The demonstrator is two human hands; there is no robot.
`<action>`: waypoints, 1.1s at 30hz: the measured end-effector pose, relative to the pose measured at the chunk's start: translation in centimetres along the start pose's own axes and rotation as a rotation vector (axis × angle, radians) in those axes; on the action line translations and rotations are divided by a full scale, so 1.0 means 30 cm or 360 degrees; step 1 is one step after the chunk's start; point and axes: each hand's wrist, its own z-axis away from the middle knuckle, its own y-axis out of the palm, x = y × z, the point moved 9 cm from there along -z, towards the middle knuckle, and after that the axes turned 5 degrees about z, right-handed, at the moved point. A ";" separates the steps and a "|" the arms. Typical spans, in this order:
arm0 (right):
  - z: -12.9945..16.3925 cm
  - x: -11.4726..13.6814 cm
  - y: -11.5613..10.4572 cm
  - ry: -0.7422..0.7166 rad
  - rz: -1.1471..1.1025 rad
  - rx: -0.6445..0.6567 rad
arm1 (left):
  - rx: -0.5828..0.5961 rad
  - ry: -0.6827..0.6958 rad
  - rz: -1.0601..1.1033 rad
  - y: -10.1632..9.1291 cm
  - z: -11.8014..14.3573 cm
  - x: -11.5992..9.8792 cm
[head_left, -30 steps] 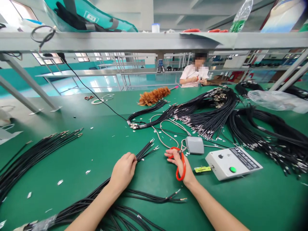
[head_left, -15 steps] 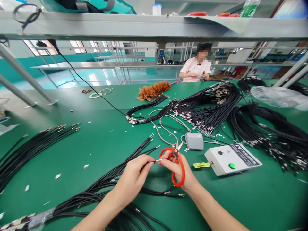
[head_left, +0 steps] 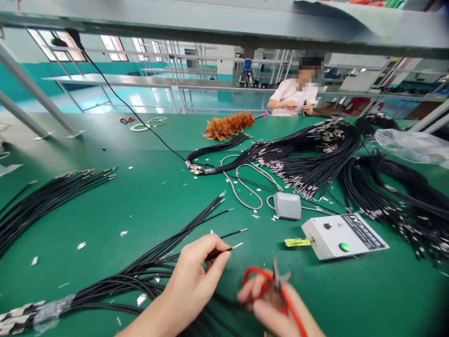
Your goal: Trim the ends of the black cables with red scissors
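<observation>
Between thumb and fingers, my left hand (head_left: pixel 198 269) pinches a thin black cable (head_left: pixel 229 249) near its tip, where a pale stripped end sticks out to the right. Red-handled scissors (head_left: pixel 280 279) sit in my right hand (head_left: pixel 271 306), their metal blades pointing up and slightly apart. That hand is a little blurred and stands apart from the cable, below and to its right. Under my left forearm runs a bundle of black cables (head_left: pixel 140 262), wrapped in clear film at the lower left. Part of it is hidden by my arm and hand.
A white control box (head_left: pixel 345 236) with a green button stands right, beside a grey pedal-like block (head_left: pixel 287 206). Large black cable piles (head_left: pixel 312 159) lie behind, near a brown feather duster (head_left: pixel 229 126). More cables (head_left: pixel 59 201) lie left. A person (head_left: pixel 296 96) sits across the table.
My right hand has come away from the cable tip and moved down with the scissors. My left hand still holds the cable. The view has tilted downward slightly.
</observation>
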 end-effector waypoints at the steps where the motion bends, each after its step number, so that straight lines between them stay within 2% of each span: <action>1: -0.029 0.061 -0.036 -0.0101 0.0069 -0.0109 | -0.0001 0.0029 -0.0043 0.002 0.002 -0.002; 4: -0.132 0.227 -0.076 -0.0343 0.0115 -0.0199 | 0.0001 0.0065 -0.0107 0.012 0.006 0.000; 7: -0.220 0.288 -0.022 -0.0385 -0.0094 0.0026 | -0.0012 0.0064 -0.0118 0.022 0.005 0.006; 10: -0.265 0.267 0.020 -0.0324 -0.0280 0.0138 | -0.0031 0.0006 -0.0077 0.028 -0.002 0.017; 14: -0.296 0.223 0.015 -0.0304 -0.0441 0.0092 | 0.0103 -0.0211 0.0124 0.059 -0.022 0.057; 17: -0.309 0.193 0.004 -0.0272 -0.0590 0.0036 | 0.0181 -0.0293 0.0250 0.077 -0.040 0.074; 23: -0.308 0.108 0.039 -0.0073 -0.0890 0.0080 | -0.0102 -0.0377 0.0564 0.064 -0.055 0.108; 27: -0.305 0.050 0.054 -0.0076 -0.0803 -0.0006 | -0.0250 -0.0415 0.0735 0.053 -0.055 0.124; 30: -0.307 0.039 0.053 -0.0096 -0.0724 -0.0057 | -0.0282 -0.0413 0.0778 0.044 -0.055 0.124; 33: -0.308 0.068 0.038 -0.0142 -0.0785 -0.0067 | -0.0270 -0.0379 0.0718 0.042 -0.049 0.120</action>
